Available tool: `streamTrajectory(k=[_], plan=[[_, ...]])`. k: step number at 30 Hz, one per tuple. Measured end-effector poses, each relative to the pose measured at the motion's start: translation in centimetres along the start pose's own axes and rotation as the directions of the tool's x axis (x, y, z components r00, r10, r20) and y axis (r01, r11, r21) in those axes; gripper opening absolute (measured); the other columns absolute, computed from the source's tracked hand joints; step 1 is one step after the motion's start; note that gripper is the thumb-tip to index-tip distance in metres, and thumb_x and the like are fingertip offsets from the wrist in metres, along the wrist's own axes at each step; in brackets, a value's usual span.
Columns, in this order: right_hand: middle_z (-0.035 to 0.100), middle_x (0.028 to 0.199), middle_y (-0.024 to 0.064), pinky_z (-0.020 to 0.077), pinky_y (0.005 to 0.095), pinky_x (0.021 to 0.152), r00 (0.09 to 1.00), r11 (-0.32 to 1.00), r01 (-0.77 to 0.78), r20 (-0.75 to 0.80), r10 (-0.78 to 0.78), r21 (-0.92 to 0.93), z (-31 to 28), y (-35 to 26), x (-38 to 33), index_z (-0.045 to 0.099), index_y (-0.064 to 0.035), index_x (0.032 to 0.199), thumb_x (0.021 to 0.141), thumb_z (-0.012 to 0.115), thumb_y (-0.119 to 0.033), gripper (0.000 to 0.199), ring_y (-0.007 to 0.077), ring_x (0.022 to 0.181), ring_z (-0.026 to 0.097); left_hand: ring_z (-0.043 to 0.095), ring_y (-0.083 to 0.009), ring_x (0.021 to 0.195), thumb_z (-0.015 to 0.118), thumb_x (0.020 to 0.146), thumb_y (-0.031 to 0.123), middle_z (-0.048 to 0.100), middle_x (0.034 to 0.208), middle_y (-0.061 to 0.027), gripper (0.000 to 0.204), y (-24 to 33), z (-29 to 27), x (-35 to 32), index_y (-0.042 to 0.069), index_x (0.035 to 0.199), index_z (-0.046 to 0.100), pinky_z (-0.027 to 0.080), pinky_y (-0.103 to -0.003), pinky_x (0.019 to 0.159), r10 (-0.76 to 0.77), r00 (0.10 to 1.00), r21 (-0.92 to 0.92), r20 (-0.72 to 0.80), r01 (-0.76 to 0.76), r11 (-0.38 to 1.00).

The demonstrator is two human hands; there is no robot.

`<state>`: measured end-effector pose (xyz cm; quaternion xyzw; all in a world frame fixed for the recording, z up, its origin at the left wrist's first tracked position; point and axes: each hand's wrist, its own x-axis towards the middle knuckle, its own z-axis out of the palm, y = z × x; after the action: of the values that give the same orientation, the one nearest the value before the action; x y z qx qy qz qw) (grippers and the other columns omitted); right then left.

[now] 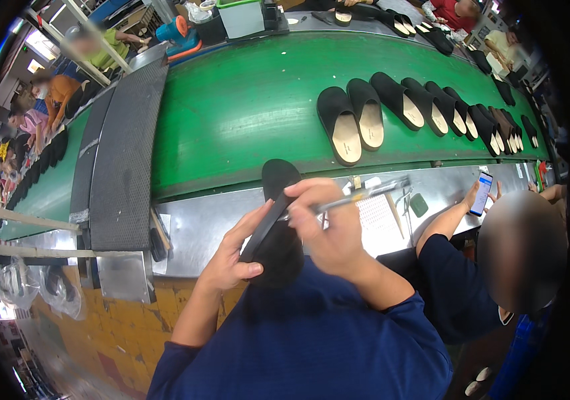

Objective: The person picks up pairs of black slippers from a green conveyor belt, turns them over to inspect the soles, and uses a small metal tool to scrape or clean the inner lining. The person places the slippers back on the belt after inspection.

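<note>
A black clog [281,252] is gripped in my left hand [227,259], turned on its side so that the edge of its sole faces up. My right hand [336,230] is closed around a slim silver pen-like tool [367,193], partly smeared by motion. The tool's tip end lies close to the sole edge; whether it touches cannot be made out. Right-hand fingers also rest near the upper part of the clog. Beyond the bench, a pair of black clogs with beige insoles [346,139] stands on the green conveyor belt [245,113].
More clogs [405,107] line the belt to the right. The metal bench [188,230] holds a printed sheet [376,219] and a dark green piece [419,205]. At my right a person holds a phone [481,193]. A black ramp-like cover [127,160] crosses the belt at left.
</note>
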<state>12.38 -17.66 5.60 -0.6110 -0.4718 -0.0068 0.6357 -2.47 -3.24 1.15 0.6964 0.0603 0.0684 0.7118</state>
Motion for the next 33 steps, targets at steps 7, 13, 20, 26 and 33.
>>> streamTrajectory(k=[7,13,20,26,33], plan=[[0.065,0.083,0.0098,0.0492,0.0253,0.061,0.952,0.933,-0.24,-0.124,0.281,0.267,0.2,1.1,-0.3,0.055,0.0008,0.098,0.095,0.057,-0.01,0.011,0.0124,0.071,0.063,0.039,-0.0341,0.135,0.069,0.066,0.06,0.039,0.145,-0.0226,0.106,0.1,0.2,-0.3,-0.002,0.145,0.037,0.028,-0.044,0.111,0.02,1.0,-0.074,0.012,-0.019,0.997],[0.066,0.093,0.0135,0.054,0.0276,0.073,0.925,0.871,-0.316,-0.083,0.371,0.376,0.4,1.4,-0.9,0.05,0.0001,0.103,0.099,0.05,-0.012,0.012,0.0178,0.09,0.066,0.037,-0.0343,0.136,0.071,0.065,0.059,0.037,0.147,-0.0233,0.106,-0.5,-0.1,-1.0,-0.004,0.143,0.038,0.027,-0.045,0.112,0.006,1.0,-0.16,0.004,-0.005,0.987],[0.066,0.099,0.0156,0.0539,0.0287,0.079,0.936,0.853,-0.287,-0.061,0.346,0.437,0.6,0.2,-1.4,0.05,0.0005,0.105,0.099,0.051,-0.012,0.013,0.0195,0.096,0.065,0.036,-0.0342,0.137,0.071,0.065,0.058,0.036,0.147,-0.0237,0.106,-1.2,-0.3,-0.9,-0.007,0.142,0.038,0.025,-0.045,0.113,0.031,0.999,-0.193,0.006,-0.03,0.981],[0.065,0.102,0.0154,0.0538,0.028,0.076,0.92,0.838,-0.323,-0.064,0.388,0.441,0.6,0.8,-1.6,0.052,0.0006,0.104,0.098,0.054,-0.014,0.016,0.0189,0.093,0.066,0.037,-0.0335,0.137,0.072,0.065,0.057,0.036,0.147,-0.0234,0.106,-1.8,-0.2,-1.1,-0.008,0.142,0.038,0.025,-0.043,0.113,0.034,0.999,-0.207,-0.009,-0.035,0.978],[0.067,0.081,0.0152,0.0526,0.0324,0.069,0.762,0.751,-0.647,-0.081,0.643,-0.131,-2.3,8.8,-3.6,0.058,0.0028,0.095,0.095,0.058,-0.032,0.035,0.0196,0.077,0.067,0.049,-0.0249,0.128,0.078,0.065,0.061,0.05,0.139,-0.015,0.108,-7.1,-3.5,-1.7,-0.005,0.141,0.038,0.039,-0.037,0.106,-0.072,0.991,-0.434,-0.109,0.018,0.901]])
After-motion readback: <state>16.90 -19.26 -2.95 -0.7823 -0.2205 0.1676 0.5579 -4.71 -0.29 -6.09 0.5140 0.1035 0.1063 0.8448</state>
